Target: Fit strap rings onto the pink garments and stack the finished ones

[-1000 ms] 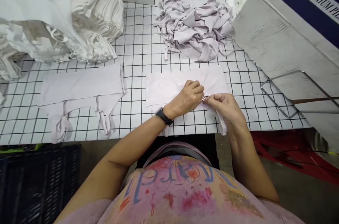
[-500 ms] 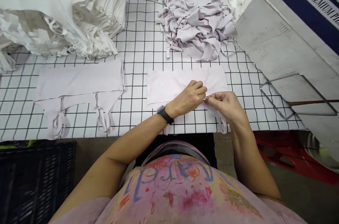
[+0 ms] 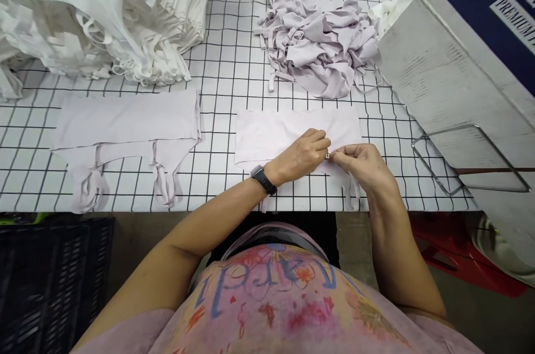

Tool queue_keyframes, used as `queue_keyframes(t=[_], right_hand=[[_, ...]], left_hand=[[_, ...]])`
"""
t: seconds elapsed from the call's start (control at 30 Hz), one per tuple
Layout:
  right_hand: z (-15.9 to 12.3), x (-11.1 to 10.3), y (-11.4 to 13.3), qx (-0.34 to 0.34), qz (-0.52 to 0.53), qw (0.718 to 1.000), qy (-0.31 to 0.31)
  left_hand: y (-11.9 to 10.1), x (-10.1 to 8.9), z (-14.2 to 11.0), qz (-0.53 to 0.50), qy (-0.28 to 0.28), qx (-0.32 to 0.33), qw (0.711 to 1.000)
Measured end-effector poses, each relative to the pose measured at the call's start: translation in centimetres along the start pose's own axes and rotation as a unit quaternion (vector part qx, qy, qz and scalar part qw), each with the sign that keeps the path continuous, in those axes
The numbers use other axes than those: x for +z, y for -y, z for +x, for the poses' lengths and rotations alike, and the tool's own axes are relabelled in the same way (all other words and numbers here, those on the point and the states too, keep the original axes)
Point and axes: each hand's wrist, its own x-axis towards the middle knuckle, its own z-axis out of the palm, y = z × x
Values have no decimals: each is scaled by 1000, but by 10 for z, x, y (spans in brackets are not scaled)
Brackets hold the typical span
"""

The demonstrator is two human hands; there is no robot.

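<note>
Only the camera view has shifted slightly since the last frame; both hands hold position at the near edge of the flat pale lilac garment, right half, which lies centre-right near the near side of the gridded table. Right hand has a small buckle-like piece pinched between thumb and fingers; left hand rests over the fabric just beside it, fingers curled, can't tell what it grips. Second garment lies flat to the left, white fabric stack far left, lilac heap beyond the hands, carton at right.
</note>
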Motion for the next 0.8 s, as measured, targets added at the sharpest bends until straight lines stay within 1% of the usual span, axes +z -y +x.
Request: queue_keyframes(t=[0.13, 0.23, 0.33, 0.43, 0.53, 0.6, 0.67, 0.73, 0.8], right_hand=[[1, 2, -3, 18, 22, 1000, -14], [-1, 7, -4, 24, 42, 998, -43], [-8, 15, -6, 12, 50, 993, -108], [-16, 26, -9, -3, 76, 981, -178], [-20, 37, -11, -18, 117, 970, -213], [-21, 40, -12, -22, 133, 967, -214], [-22, 40, -13, -24, 138, 970, -200], [-25, 37, -14, -21, 132, 976, -172], [-29, 32, -17, -1, 128, 982, -138]], left_hand=[[0, 0, -1, -4, -6, 5, 1000], [0, 0, -1, -2, -9, 1, 1000], [0, 0, -1, -4, -7, -5, 1000], [-1, 0, -2, -6, -12, -7, 1000], [-2, -1, -3, 2, -19, -12, 1000], [-1, -1, -3, 10, -27, -11, 1000], [-1, -1, -3, 12, -28, -10, 999], [0, -1, -3, 12, -23, -11, 1000], [0, -1, -3, 11, -15, -15, 1000]])
